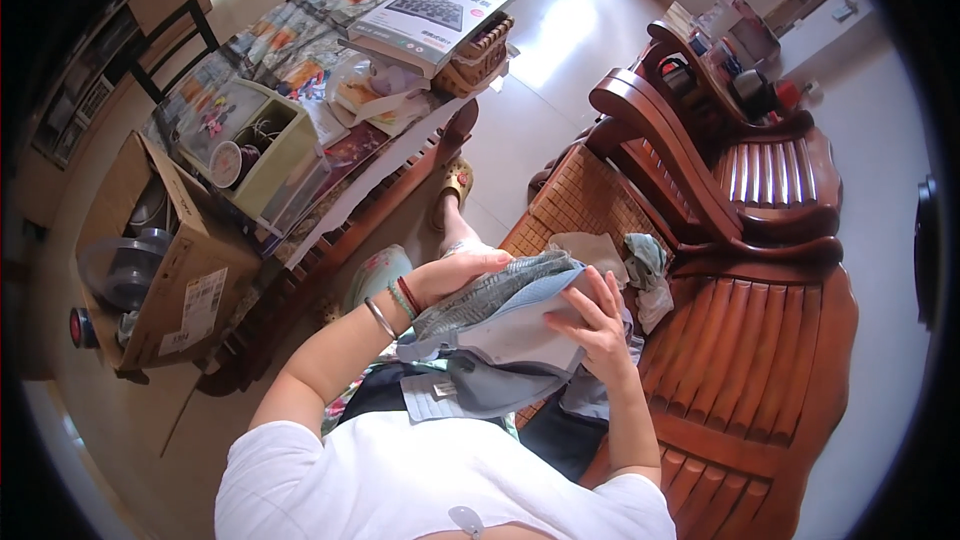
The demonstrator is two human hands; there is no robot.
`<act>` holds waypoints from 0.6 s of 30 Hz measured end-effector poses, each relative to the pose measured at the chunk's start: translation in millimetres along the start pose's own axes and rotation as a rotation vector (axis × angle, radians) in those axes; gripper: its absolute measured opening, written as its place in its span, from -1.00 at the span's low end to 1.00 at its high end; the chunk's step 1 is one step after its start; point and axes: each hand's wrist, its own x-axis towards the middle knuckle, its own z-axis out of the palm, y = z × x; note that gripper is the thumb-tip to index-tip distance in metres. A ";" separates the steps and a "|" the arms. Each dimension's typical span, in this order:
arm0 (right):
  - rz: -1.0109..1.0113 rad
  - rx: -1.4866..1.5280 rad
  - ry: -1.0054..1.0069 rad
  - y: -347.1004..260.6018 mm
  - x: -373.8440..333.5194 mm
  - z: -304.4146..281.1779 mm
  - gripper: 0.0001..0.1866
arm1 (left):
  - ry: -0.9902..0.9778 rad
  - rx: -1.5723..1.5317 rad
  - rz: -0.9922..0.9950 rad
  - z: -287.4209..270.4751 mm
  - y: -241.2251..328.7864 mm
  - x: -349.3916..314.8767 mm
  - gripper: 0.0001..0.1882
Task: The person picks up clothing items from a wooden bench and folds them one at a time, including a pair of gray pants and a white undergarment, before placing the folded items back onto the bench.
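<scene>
Above my lap I have a grey-blue garment [510,340] that looks like a bra, with a rounded cup, a patterned grey side and a pale inner face. My left hand [460,275] grips its upper left part, thumb on top and the other fingers hidden behind the cloth. At the right edge my right hand [595,325] holds it, fingers partly spread over the pale face. A pale band with a small white label [440,395] hangs down toward my lap. Bracelets circle my left wrist.
Crumpled clothes [645,275] lie on the woven seat mat [570,200] to my right, beside slatted wooden chairs [730,350]. A cluttered table [290,40] carries a keyboard box [435,15] and a greenish bin [260,155]. An open cardboard box [190,270] stands at the left.
</scene>
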 end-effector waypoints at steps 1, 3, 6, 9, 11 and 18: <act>-0.001 -0.018 0.010 -1.0 0.9 -0.2 -0.62 | -0.014 0.105 0.083 2.6 -2.9 0.0 -0.49; 0.024 0.000 0.023 0.0 -0.5 6.1 -0.63 | 0.030 0.358 0.172 9.0 -1.6 -1.7 -0.26; 0.054 0.027 0.025 -0.8 0.3 9.8 -0.61 | 0.080 0.550 0.165 12.0 -1.8 -5.6 -0.21; 0.062 0.027 -0.008 -1.0 1.1 10.3 -0.54 | 0.058 0.475 0.118 8.7 -2.9 -6.3 -0.27; 0.067 0.016 -0.032 -0.4 1.9 10.0 -0.51 | 0.040 0.430 0.100 10.2 -2.5 -7.1 -0.29; 0.072 0.081 -0.137 -4.3 9.2 11.1 -0.54 | 0.023 0.451 0.123 11.4 -4.1 -1.8 -0.35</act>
